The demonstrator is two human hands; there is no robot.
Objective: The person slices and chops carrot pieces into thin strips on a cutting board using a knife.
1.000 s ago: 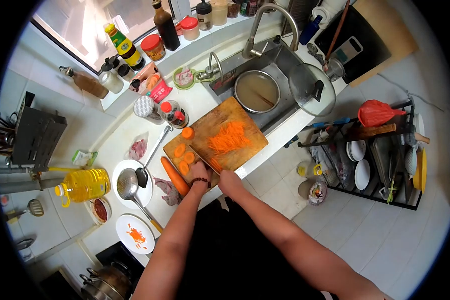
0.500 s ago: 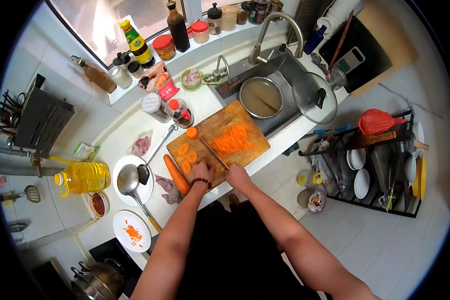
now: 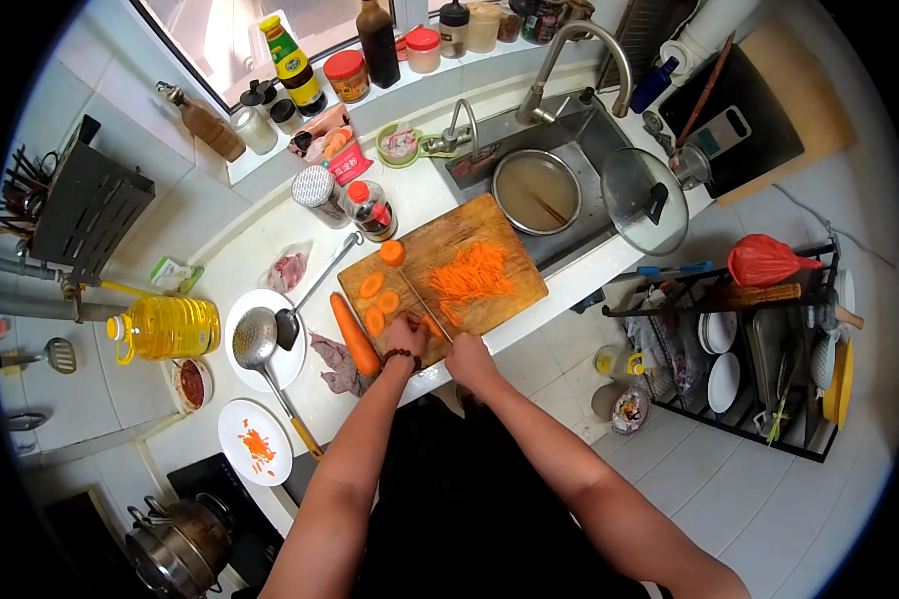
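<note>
A wooden cutting board [image 3: 499,222] lies on the counter beside the sink. My right hand [image 3: 469,361] is closed round the handle of a kitchen knife [image 3: 426,302], whose blade shows almost edge-on over the board. Left of the blade, my left hand [image 3: 406,341], with a beaded bracelet at the wrist, presses curled fingers on carrot slices [image 3: 431,325], which are partly hidden. Shredded carrot [image 3: 472,275] is heaped to the right of the knife. Several round carrot slices and a carrot stub [image 3: 393,253] lie on the left. A whole carrot [image 3: 355,334] rests along the board's left edge.
In the sink [image 3: 594,150] stands a metal bowl [image 3: 537,180] of cloudy water, with a glass lid [image 3: 645,202] nearby. A skimmer [image 3: 257,339] and ladle lie across a white plate [image 3: 235,319]. Another plate [image 3: 232,449] bears carrot bits. Bottles and jars line the sill.
The view has shifted slightly, so most things sit a little differently in the frame. Both hands stay at the board's near edge, and the knife remains beside the left fingers.
</note>
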